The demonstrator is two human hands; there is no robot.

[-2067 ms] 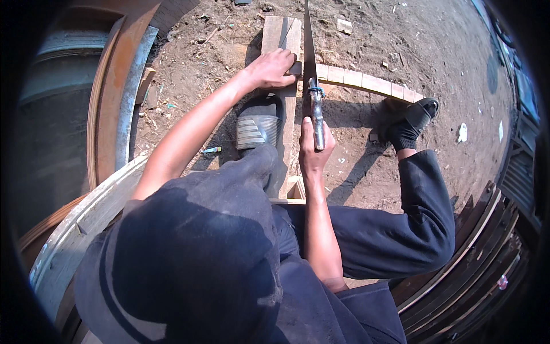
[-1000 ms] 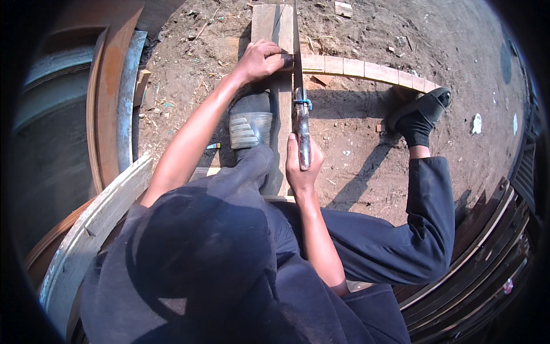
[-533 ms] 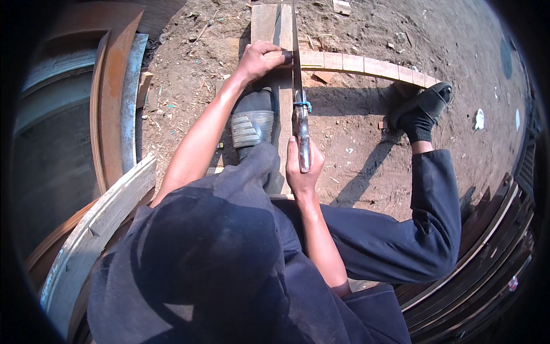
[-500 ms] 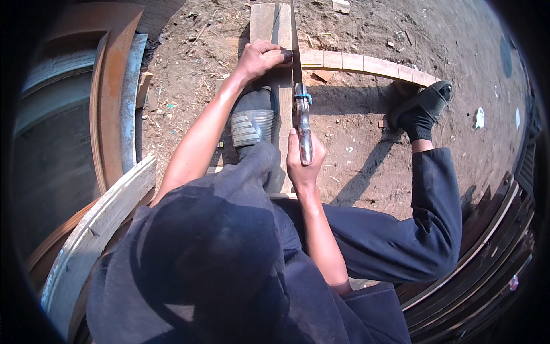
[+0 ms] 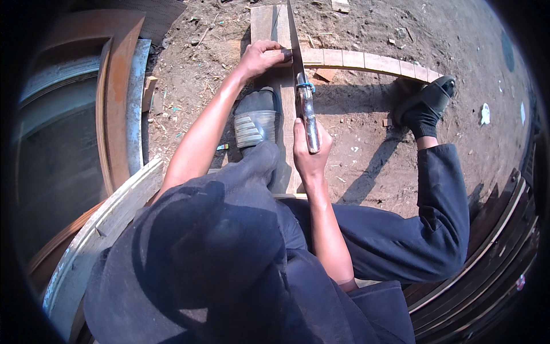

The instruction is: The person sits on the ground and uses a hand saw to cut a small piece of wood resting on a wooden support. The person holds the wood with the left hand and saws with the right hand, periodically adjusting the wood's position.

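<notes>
Saw (image 5: 309,117): one, long thin metal blade tapering away from the person, shiny worn handle, blue tie (image 5: 306,87) wrapped where handle meets blade. Right hand (image 5: 312,146) is closed round the handle, thumb lying along its side. Left hand (image 5: 260,60) is narrow, fingers bent over the strip (image 5: 366,61) just left of the blade. Dark patch between fingertips and blade; shadow or object, can't tell.

Strip: one, pale smooth wood, looks bowed, about six thin cross lines visible right of the blade. It lies across the board (image 5: 289,103), its right end at the right sandal (image 5: 427,103). Blade crosses the strip over the board; depth of any cut can't be told. Board: one, flat, straight, grained wood, pointing away from the person, dark shadow band along it.

Two sandals, black, worn over dark socks; left sandal (image 5: 255,123) has a ribbed strap with pale stripes, at the board's left side.

Surface: bare brown ground (image 5: 366,135), gritty, wood chips strewn about, two white scraps (image 5: 486,113) far right. Outdoors, strong sun, hard shadows. Left: brown wooden frame (image 5: 117,97), one curved plank (image 5: 103,235) with worn whitish paint. Lower right: several long dark slats (image 5: 487,252), side by side, count unclear.
</notes>
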